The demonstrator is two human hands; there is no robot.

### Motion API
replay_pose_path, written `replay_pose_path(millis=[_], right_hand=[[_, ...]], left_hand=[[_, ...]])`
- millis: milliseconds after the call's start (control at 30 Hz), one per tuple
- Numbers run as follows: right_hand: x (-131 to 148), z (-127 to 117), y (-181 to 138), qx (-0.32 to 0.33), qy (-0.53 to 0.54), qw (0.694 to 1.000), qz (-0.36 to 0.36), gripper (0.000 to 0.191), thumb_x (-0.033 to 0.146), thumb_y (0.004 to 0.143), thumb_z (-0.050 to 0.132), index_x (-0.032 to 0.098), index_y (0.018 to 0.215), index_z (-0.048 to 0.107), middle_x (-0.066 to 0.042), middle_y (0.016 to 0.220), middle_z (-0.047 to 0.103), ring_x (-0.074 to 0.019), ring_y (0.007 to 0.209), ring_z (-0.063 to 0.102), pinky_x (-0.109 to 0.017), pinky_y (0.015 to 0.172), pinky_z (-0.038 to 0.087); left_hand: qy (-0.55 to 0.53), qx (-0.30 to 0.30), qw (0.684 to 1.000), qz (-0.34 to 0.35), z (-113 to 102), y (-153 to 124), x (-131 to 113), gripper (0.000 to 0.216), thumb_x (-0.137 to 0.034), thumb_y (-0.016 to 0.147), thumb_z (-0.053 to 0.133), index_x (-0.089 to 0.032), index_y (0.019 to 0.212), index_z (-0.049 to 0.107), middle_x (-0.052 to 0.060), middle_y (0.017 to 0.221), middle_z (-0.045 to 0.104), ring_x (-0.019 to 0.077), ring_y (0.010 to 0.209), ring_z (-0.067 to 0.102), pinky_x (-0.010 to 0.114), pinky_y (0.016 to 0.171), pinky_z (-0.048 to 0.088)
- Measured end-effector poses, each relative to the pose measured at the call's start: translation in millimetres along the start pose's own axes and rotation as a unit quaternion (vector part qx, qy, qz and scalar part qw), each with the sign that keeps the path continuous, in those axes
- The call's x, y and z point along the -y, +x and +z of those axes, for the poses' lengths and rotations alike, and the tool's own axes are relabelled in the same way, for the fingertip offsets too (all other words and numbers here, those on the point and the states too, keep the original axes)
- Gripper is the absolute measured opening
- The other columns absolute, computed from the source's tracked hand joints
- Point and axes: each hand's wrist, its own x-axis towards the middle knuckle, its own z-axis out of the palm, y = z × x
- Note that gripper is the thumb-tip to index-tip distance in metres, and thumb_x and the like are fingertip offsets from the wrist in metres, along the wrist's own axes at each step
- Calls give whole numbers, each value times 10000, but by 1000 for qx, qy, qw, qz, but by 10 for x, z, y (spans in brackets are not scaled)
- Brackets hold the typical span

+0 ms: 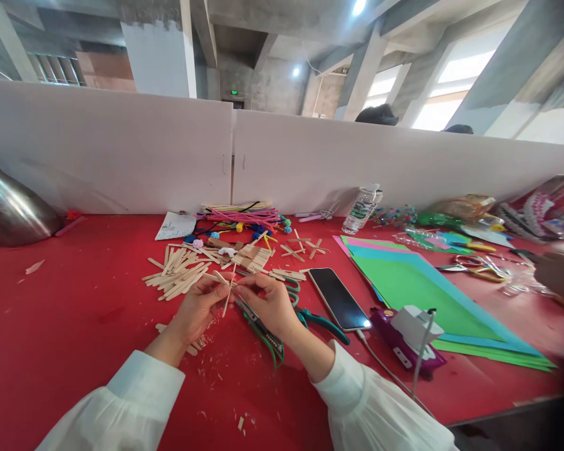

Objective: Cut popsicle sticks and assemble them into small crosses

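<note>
Between my fingertips, over the red table, are crossed wooden craft sticks. My left hand pinches them from the left. From the right, my right hand closes on the same sticks with thumb and fingers; the exact contact is partly hidden. Just beyond my hands lies a heap of loose craft sticks. Several joined sticks form star-like crosses at the back. Under my right hand lies a green-edged utility knife, and teal-handled pliers stick out beside that wrist.
A phone on a cable, a purple power strip and coloured paper occupy the right. A water bottle and pipe cleaners stand near the white partition. Another person's hand is at the far right.
</note>
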Motion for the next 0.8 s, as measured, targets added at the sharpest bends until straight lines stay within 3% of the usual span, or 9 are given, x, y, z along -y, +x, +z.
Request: replay_pose_path(millis=[233,433,533,667,800], right_hand=[[7,-54,16,7,-89,994,-67,112,203,777,583,186,770,693,-24,680,617,-140,663,533,-242,617,411],[12,-77,27,26,-106,992,-71,124,185,777,574,184,776,698,-24,663,596,-136,650,518,-240,605,397],[-7,-60,38,26,-57,997,-45,128,218,764,581,187,794,701,-27,689,622,-138,661,528,-244,607,405],[-56,-22,63,39,99,992,60,220,329,740,587,170,869,668,-27,737,654,-133,634,556,-252,583,428],[-120,-22,100,24,178,977,114,250,382,692,622,157,799,635,14,612,598,-95,518,492,-233,517,398]], left_hand=[[43,26,998,-38,-65,24,-34,318,-258,475,811,-165,763,715,-18,565,609,79,493,554,177,469,423],[62,31,996,-49,-103,33,3,328,-269,483,808,-149,774,714,-1,598,629,90,525,561,200,516,445],[62,26,997,-45,-94,38,2,318,-269,489,806,-148,767,710,-4,604,633,95,546,570,207,541,457],[39,23,999,-31,-73,39,1,299,-266,508,804,-150,766,705,5,626,652,110,587,587,205,544,463],[8,26,999,-30,-60,35,-5,322,-297,552,786,-139,819,698,31,664,669,126,612,597,221,555,477]])
